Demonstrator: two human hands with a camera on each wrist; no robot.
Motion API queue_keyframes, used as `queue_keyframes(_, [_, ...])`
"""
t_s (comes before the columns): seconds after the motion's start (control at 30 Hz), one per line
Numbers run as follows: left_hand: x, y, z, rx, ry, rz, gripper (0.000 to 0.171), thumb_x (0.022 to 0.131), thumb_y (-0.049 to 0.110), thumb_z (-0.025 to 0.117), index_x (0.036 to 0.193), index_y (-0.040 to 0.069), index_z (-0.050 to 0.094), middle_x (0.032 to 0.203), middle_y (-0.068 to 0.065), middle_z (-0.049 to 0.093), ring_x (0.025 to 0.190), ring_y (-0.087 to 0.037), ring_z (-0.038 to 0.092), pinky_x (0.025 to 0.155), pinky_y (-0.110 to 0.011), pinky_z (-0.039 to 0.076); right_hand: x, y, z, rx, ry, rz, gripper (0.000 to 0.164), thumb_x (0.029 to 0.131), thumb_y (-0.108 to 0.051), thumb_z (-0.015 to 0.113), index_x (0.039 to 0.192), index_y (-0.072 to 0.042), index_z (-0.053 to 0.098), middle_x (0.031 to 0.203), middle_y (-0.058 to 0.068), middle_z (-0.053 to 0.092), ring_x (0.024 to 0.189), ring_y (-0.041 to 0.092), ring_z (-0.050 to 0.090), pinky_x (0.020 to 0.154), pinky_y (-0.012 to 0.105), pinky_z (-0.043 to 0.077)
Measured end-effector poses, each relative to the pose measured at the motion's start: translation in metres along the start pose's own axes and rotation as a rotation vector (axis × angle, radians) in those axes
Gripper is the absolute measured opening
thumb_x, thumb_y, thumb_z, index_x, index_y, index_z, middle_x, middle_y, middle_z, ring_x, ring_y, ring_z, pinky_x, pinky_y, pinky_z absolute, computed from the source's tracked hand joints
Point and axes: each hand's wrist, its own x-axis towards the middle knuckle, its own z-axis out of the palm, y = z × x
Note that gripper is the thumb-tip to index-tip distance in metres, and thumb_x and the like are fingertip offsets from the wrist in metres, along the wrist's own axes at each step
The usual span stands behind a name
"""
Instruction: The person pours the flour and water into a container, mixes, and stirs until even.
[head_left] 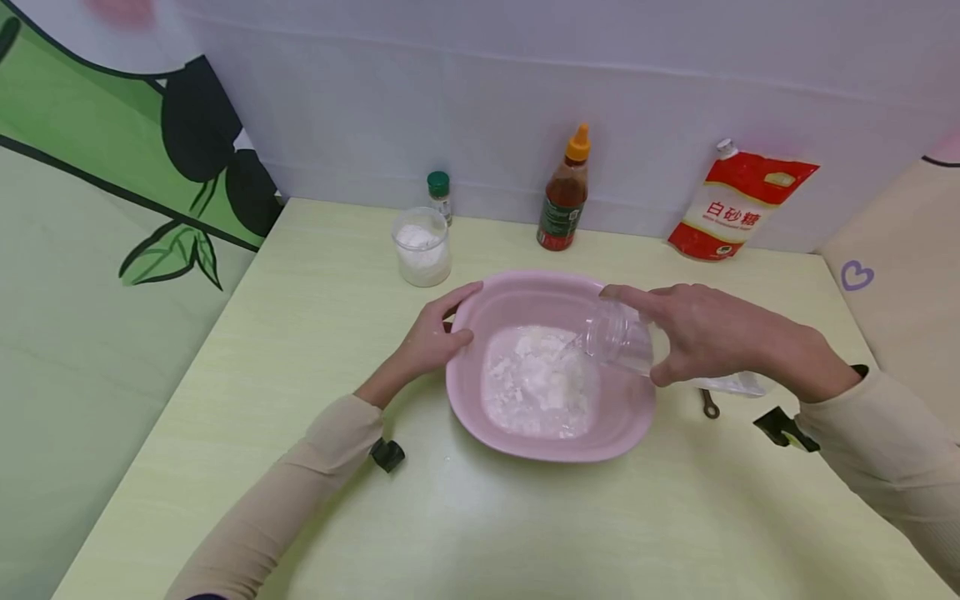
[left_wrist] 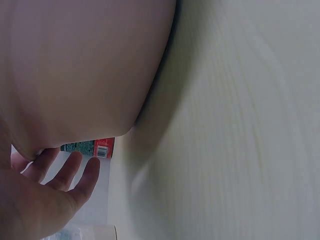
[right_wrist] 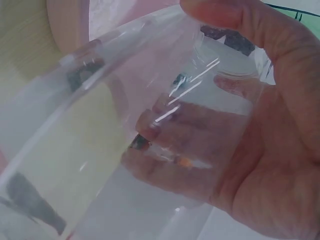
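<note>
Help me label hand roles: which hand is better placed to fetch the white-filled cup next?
Probably the left hand: it's nearer the cup, though holding the pink basin; the right hand grips a tilted clear container.

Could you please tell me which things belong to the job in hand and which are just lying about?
Apparently in use:
pink basin
white mixture inside
tilted clear container

Apparently lying about:
cup of white powder
green-capped jar
sauce bottle
sugar pouch

- Left sleeve (head_left: 283,492): long, light tan, with soft wrinkles.
- Right sleeve (head_left: 896,454): the same tan, with folds too.
- Small black block (head_left: 387,455) beside the left cuff (head_left: 360,422).
- A black, pointy piece (head_left: 777,423) beside the right cuff (head_left: 842,410).
</note>
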Motion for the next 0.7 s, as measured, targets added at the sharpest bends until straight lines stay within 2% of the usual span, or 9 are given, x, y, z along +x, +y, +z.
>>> queue_keyframes(0.33, [0.002,-0.001,0.000,0.003,-0.001,-0.014,0.076,0.080,-0.007,0.054,0.152,0.011,0.041,0.155,-0.015,0.043,0.117,-0.041,0.061,0.077,-0.035,0.064,-0.006,0.007,-0.001,0.023,-0.002,0.034,0.096,0.068,-0.026,0.089,0.149,-0.027,0.037,0.116,0.004,0.070,0.097,0.019,0.065,0.074,0.038,0.061])
queue_keyframes(0.5, [0.002,-0.001,0.000,0.007,-0.003,-0.017,0.076,0.080,-0.007,0.054,0.153,0.012,0.041,0.156,-0.015,0.043,0.116,-0.040,0.061,0.078,-0.035,0.064,-0.007,0.015,0.000,0.042,-0.010,0.064,0.094,0.068,-0.025,0.088,0.147,-0.032,0.037,0.108,0.003,0.069,0.091,0.018,0.063,0.067,0.032,0.058])
queue_keyframes(0.7, [0.002,-0.002,0.000,0.003,0.000,-0.025,0.077,0.079,-0.006,0.055,0.153,0.012,0.041,0.156,-0.015,0.043,0.117,-0.040,0.061,0.078,-0.035,0.064,-0.007,0.023,0.002,0.082,-0.012,0.084,0.094,0.068,-0.021,0.088,0.145,-0.033,0.036,0.092,0.000,0.064,0.075,0.016,0.056,0.058,0.027,0.051])
